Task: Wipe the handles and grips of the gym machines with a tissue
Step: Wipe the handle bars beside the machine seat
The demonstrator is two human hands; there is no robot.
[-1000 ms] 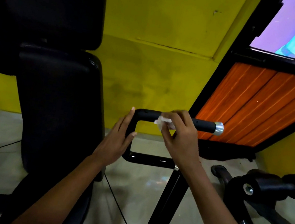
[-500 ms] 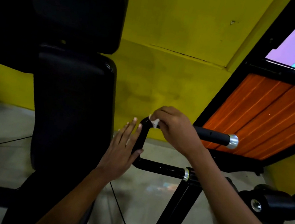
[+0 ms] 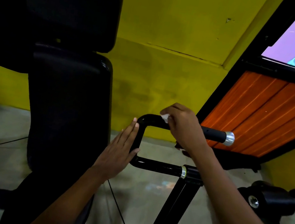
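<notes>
A black U-shaped machine handle with a silver end cap juts out at mid-frame. My right hand wraps over its upper bar and pinches a small white tissue against the bar near the bend. My left hand lies flat with straight fingers against the vertical part of the handle, thumb touching it. The lower bar joins a black upright post through a silver collar.
A tall black padded seat back stands at left, close to my left forearm. A black padded roller sits at right. Behind are a yellow wall, an orange slatted panel and a glossy tiled floor with a thin cable.
My right hand slid the tissue left along the upper bar toward the bend. My left hand stayed flat on the vertical section. The camera moved closer.
</notes>
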